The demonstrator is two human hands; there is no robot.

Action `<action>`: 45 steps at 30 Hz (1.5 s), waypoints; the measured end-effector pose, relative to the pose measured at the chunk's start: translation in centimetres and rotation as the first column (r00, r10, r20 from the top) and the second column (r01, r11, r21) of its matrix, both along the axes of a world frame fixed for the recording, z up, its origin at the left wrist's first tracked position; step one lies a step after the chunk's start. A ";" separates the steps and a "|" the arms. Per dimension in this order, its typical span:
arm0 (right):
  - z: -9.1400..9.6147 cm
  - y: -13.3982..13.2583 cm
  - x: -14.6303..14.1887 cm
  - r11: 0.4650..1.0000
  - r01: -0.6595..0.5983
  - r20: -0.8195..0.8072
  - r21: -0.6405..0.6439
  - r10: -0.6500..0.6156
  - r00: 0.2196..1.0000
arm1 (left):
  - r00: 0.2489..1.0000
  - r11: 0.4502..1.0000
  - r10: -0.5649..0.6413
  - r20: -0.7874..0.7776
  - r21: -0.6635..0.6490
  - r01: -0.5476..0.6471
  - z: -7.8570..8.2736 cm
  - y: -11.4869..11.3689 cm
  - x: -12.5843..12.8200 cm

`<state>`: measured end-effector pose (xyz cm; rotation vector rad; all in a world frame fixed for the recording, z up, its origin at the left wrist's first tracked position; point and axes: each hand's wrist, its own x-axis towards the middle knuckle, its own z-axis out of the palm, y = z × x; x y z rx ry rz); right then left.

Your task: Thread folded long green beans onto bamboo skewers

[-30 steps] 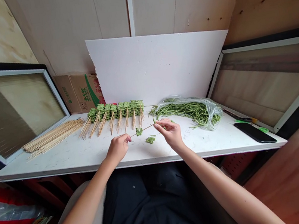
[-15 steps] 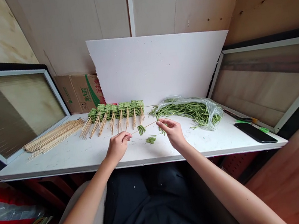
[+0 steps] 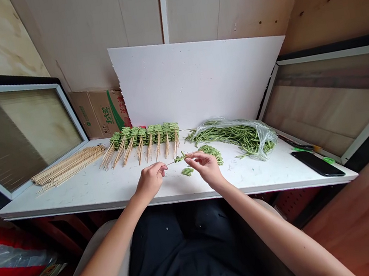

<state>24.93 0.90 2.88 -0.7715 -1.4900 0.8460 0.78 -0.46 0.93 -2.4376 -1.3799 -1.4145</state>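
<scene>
Bamboo skewer [image 3: 173, 161]: held level just above the white surface [image 3: 108, 187], in front of the person's body, between both hands. Left hand [image 3: 151, 180]: grip closed, thumb and forefinger pinching the blunt near end of the stick. Right hand [image 3: 206, 167]: grip closed to a fingertip pinch at the skewer's far end, fingertips [image 3: 188, 157] touching the threaded bean pieces [image 3: 179, 159]; other fingers loosely curled. Loose cut beans [image 3: 187, 171]: small cluster lying on the surface directly below the skewer, between the hands. Second heap of cut beans [image 3: 212, 152]: just beyond the right hand. Plastic bag of long beans [image 3: 240, 133]: open, lying to the right of that heap. Finished bean skewers [image 3: 145, 137]: one row at the back, sticks pointing toward the person. Bare skewers [image 3: 70, 165]: bundle at the left of the surface. Black phone [image 3: 317, 163]: flat at the right end, with green-handled scissors [image 3: 303, 148] just behind it. White board [image 3: 196, 80]: propped upright at the rear. Cardboard box [image 3: 100, 114]: to its left, behind the finished row.
</scene>
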 end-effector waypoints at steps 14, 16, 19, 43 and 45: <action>-0.4 -0.4 -0.6 0.975 -0.139 -0.150 -0.175 0.113 0.982 | 0.996 0.996 0.085 0.027 0.000 -0.085 -0.7 0.5 -0.2; -0.5 -0.5 -0.8 0.976 -0.132 -0.151 -0.173 0.106 0.983 | 0.995 0.995 0.099 0.033 0.008 -0.099 -0.7 0.4 -0.1; -0.7 -0.6 -0.9 0.977 -0.128 -0.151 -0.171 0.102 0.983 | 0.993 0.993 0.115 0.025 0.019 -0.115 -0.7 0.4 -0.1; -0.8 0.4 -0.7 0.930 -0.207 -0.295 -0.304 0.115 0.949 | 0.988 0.980 0.151 0.036 0.129 -0.155 -0.1 0.0 -0.2; -0.6 0.6 -0.3 0.931 -0.212 -0.293 -0.297 0.122 0.948 | 0.989 0.980 0.145 0.040 0.133 -0.149 -0.1 0.0 -0.3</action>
